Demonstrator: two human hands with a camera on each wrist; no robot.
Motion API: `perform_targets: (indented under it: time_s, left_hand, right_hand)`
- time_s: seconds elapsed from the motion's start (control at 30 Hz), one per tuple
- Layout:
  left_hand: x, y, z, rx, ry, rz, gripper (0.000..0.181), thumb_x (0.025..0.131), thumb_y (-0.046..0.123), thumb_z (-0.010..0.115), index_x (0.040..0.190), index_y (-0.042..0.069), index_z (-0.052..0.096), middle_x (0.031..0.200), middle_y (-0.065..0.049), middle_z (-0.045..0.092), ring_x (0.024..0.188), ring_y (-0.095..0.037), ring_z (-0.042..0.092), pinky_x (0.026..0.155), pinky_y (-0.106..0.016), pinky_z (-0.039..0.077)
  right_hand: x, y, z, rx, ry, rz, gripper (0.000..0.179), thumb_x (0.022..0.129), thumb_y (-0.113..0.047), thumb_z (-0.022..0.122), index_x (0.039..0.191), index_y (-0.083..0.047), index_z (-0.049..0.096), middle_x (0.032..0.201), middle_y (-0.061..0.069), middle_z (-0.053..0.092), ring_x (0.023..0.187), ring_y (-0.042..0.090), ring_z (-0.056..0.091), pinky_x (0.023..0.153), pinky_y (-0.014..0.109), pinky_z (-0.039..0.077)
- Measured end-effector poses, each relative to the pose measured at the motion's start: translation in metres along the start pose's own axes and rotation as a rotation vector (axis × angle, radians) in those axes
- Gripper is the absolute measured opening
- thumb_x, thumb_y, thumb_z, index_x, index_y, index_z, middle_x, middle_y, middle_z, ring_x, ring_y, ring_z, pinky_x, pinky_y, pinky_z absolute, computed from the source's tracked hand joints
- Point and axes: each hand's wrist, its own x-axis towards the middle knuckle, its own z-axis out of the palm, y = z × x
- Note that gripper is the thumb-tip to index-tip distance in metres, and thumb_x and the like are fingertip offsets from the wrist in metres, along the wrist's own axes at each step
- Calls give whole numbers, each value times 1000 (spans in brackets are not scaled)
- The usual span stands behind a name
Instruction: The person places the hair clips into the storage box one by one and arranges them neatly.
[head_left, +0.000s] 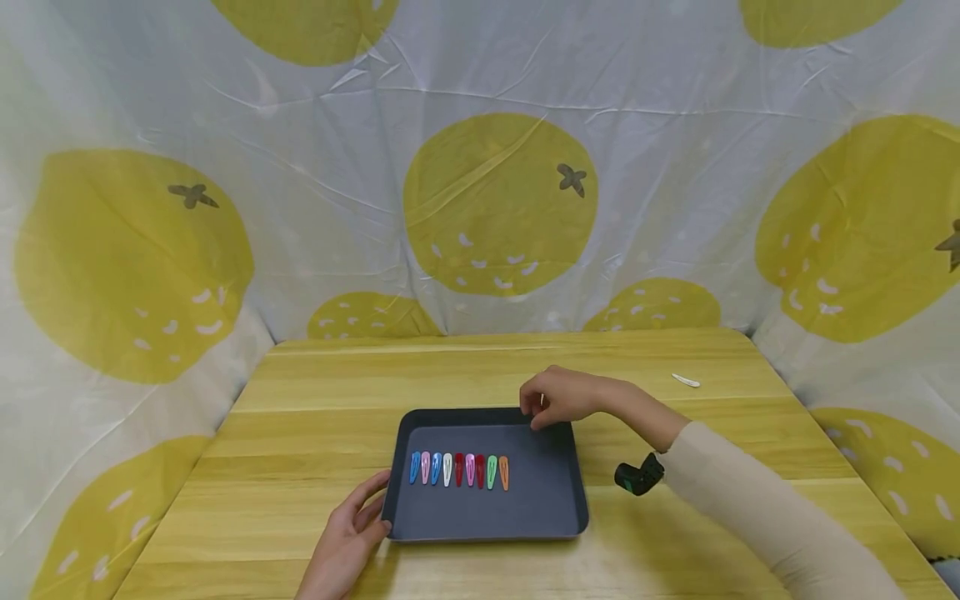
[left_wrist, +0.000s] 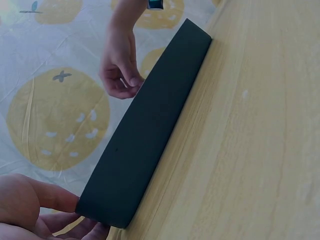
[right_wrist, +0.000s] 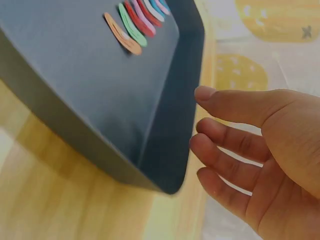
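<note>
A dark grey tray (head_left: 487, 521) lies on the wooden table with a row of several snap hair clips (head_left: 470, 470) in it, coloured blue, pink, white, red, green and orange. My left hand (head_left: 348, 525) holds the tray at its near left corner, thumb at the corner and fingers along the side. Over the far right part of the rim hovers my right hand (head_left: 562, 396), its fingers loosely bent. In the right wrist view, nothing lies between that hand's thumb and fingers, which are beside the tray wall (right_wrist: 175, 115). The orange clip (right_wrist: 122, 35) ends the row nearest this hand.
One white hair clip (head_left: 686, 381) lies apart on the table (head_left: 322, 400), toward the back right. A small black device (head_left: 640, 475) is at the right wrist. Behind the table hangs a white curtain (head_left: 315, 208) with yellow fruit prints.
</note>
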Motion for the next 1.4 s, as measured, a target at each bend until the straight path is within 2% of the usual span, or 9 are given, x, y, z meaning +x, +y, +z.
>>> perform_targets:
  time_s: [0.33, 0.7, 1.03, 1.27, 1.4]
  left_hand:
    - [-1, -1, 0, -2, -2, 0, 66, 90, -21, 48, 154, -6, 38, 160, -28, 34, 144, -49, 36, 104, -47, 50]
    - [-1, 0, 1, 10, 12, -17, 66, 91, -20, 49, 154, -5, 39, 159, -28, 35, 143, -48, 37, 104, -46, 50]
    - [-1, 0, 1, 12, 7, -13, 66, 91, -20, 49, 154, -6, 38, 159, -28, 35, 143, -49, 37, 103, -45, 51]
    - [0, 0, 1, -7, 3, -11, 67, 90, -21, 48, 154, -5, 39, 159, -27, 35, 143, -48, 37, 104, -45, 50]
    - [0, 0, 1, -8, 2, -5, 67, 90, -22, 47, 154, -6, 38, 159, -28, 34, 143, -49, 37, 103, -44, 51]
  right_hand:
    - [-27, 19, -21, -19, 74, 25, 15, 96, -12, 74, 109, -5, 71, 96, -6, 66, 85, 10, 65, 75, 31, 55]
    - [-54, 47, -39, 30, 181, 106, 10, 97, -10, 73, 106, -8, 70, 97, -2, 67, 90, 17, 67, 79, 36, 57]
    - [-79, 75, -51, 104, 293, 207, 10, 98, -9, 71, 106, -4, 68, 98, 3, 67, 93, 24, 66, 81, 40, 57]
    - [-98, 93, -54, 107, 359, 267, 11, 98, -9, 71, 103, 0, 67, 96, 6, 68, 90, 24, 66, 76, 41, 56]
    - [-110, 108, -52, 86, 375, 307, 13, 98, -11, 73, 103, 0, 68, 95, 5, 67, 89, 23, 64, 78, 42, 56]
